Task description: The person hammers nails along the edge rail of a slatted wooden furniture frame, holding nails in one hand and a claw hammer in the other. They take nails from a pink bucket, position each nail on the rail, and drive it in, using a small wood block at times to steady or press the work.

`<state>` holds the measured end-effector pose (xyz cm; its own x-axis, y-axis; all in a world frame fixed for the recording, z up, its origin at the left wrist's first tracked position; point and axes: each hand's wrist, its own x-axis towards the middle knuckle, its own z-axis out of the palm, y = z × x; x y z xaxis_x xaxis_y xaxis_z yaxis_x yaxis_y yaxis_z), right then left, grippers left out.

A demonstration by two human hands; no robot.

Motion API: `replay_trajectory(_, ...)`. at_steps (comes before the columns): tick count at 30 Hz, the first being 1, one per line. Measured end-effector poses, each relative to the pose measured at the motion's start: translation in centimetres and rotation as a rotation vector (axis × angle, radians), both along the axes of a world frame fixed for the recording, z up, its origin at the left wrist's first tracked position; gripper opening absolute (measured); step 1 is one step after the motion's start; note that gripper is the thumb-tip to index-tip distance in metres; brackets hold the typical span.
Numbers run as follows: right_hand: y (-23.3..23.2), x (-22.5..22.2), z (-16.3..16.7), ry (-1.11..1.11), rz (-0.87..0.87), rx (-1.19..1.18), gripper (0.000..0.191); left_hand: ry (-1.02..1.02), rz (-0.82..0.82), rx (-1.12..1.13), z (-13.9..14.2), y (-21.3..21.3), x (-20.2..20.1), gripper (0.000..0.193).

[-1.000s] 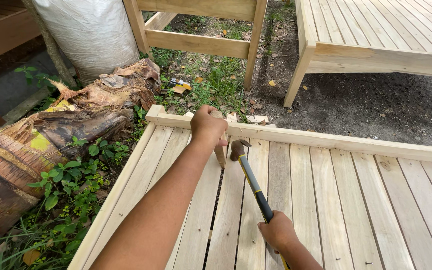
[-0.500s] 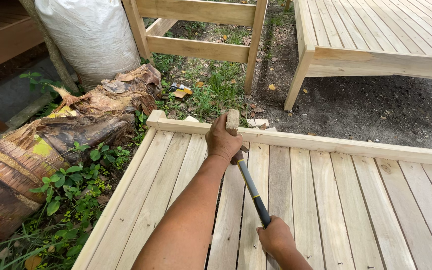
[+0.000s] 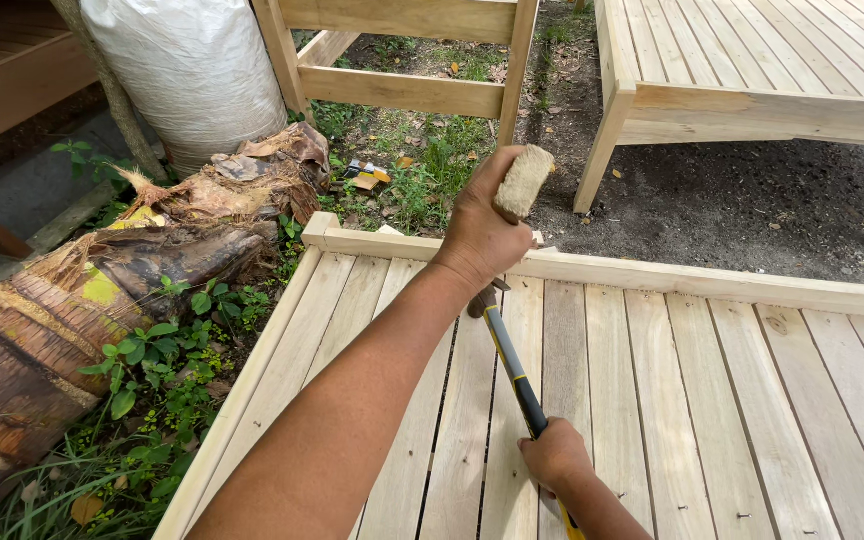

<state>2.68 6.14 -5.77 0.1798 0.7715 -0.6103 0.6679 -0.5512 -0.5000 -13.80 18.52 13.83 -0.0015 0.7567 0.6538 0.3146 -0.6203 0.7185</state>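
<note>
Two Hands, One Block, One Hammer

Two hands work above a slatted wooden deck [image 3: 712,400] of pale planks. Beside it lie a fallen palm trunk [image 3: 72,320] and a white sack [image 3: 192,80]. The left hand [image 3: 482,235] is clamped around a small wooden block [image 3: 524,180], lifted over the deck's edge rail. The right hand [image 3: 552,455] is closed on the handle of a hammer [image 3: 512,365], its head hidden beneath the left wrist.

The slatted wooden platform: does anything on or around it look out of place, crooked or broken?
Nothing looks broken. The slatted platform has even, parallel boards. The left hand holds a short wood block up off the boards, and the right hand grips a hammer. Beside the platform lies a rotting palm trunk, and small litter sits in the grass.
</note>
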Motion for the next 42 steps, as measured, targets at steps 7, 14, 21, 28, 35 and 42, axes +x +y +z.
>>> replay_trajectory(7, -0.3, 0.1, 1.3, -0.02, 0.063, 0.021, 0.037, -0.06, 0.224, 0.004, -2.8, 0.8, -6.3, 0.07)
replay_trajectory(14, -0.3, 0.6, 0.9, -0.001, 0.049, -0.005, 0.038, -0.22, 0.326, -0.232, -10.3, 0.4, -9.9, 0.075)
replay_trajectory(21, 0.3, 1.3, 1.0, -0.297, 0.213, 0.165, 0.028, -0.27, 0.3, -0.278, -11.1, 0.3, -13.0, 0.073)
replay_trajectory(28, 2.9, 4.3, 3.6, -0.692, 0.614, 0.407, 0.014, -0.454, 0.269, -0.387, -10.8, 1.3, -14.8, 0.078)
replay_trajectory(35, 9.9, 3.9, 4.4, -0.91, 0.758, 0.508, 0.008, -0.461, 0.297, -0.435, -11.6, 3.3, -15.5, 0.076)
replay_trajectory(42, 12.0, 2.7, 4.7, -0.775, 0.569, 0.479, 0.014, -0.461, 0.228, -0.402, -12.4, 3.9, -15.0, 0.078)
